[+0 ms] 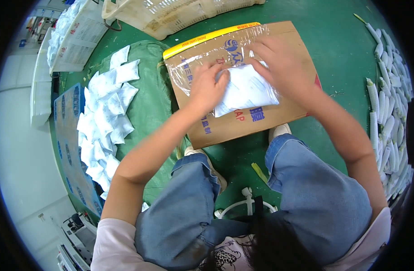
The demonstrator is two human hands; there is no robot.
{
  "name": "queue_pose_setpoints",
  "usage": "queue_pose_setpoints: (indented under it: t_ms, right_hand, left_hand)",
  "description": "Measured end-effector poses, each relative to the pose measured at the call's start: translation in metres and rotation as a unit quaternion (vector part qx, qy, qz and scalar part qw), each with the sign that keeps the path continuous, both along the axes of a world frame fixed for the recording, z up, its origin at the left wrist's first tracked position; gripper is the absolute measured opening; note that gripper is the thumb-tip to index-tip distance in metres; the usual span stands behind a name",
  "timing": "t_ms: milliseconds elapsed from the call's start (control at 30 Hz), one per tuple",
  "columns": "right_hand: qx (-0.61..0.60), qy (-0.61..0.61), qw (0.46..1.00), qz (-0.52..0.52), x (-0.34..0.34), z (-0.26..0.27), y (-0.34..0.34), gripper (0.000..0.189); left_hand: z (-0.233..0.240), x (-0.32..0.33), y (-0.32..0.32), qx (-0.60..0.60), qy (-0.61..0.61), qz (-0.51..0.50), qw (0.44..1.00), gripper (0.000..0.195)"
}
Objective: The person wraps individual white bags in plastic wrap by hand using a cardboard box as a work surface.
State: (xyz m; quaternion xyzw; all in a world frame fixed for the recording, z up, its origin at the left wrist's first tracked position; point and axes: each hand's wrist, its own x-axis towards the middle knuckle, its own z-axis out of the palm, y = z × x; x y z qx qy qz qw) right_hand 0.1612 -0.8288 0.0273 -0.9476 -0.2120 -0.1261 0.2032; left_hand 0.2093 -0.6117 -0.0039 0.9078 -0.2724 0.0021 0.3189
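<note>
A white packet point(246, 88) lies on the top of a cardboard box point(224, 132) in front of me. Clear plastic film point(207, 50) stretches from the yellow edge point(210, 38) at the box's far side towards the packet. My left hand point(210, 83) is at the packet's left side, thumb and fingers bent over its edge and the film. My right hand point(281, 64), blurred, is over the packet's far right corner with its fingers spread. Whether either hand grips the film cannot be told.
A heap of white packets point(105, 108) lies on a green sack point(149, 88) at the left. Plastic crates point(176, 15) stand at the far side and far left point(80, 37). Many film-wrapped corn cobs point(390, 115) are piled at the right. My legs flank the box's near edge.
</note>
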Motion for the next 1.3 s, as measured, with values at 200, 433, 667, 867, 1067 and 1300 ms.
queue_pose_setpoints:
  t_ms: [200, 433, 667, 867, 1067, 1300]
  right_hand:
    - [-0.122, -0.151, 0.98, 0.033, -0.036, 0.006, 0.034, 0.042]
    - [-0.133, 0.205, 0.961, 0.131, 0.017, 0.042, 0.022, 0.045]
    - [-0.019, 0.442, 0.871, 0.215, 0.042, 0.044, 0.001, 0.078]
    - [0.194, 0.861, 0.456, 0.114, 0.068, 0.013, 0.003, 0.069]
    - [0.012, 0.846, 0.374, 0.38, 0.015, -0.01, 0.068, 0.048]
    - [0.157, 0.887, 0.296, 0.317, -0.126, -0.02, 0.079, 0.046]
  left_hand:
    - [-0.003, 0.023, 0.001, 0.008, 0.067, 0.001, 0.998, 0.027]
    - [0.029, 0.06, -0.005, 0.049, 0.148, -0.032, 0.987, 0.028]
    - [-0.027, 0.066, -0.047, 0.107, -0.192, -0.25, 0.943, 0.045]
    - [-0.042, 0.067, -0.052, 0.085, -0.14, -0.225, 0.961, 0.053]
    - [-0.018, 0.051, -0.044, 0.084, -0.112, -0.288, 0.947, 0.052]
    - [-0.014, 0.048, -0.042, 0.103, -0.117, -0.268, 0.951, 0.051]
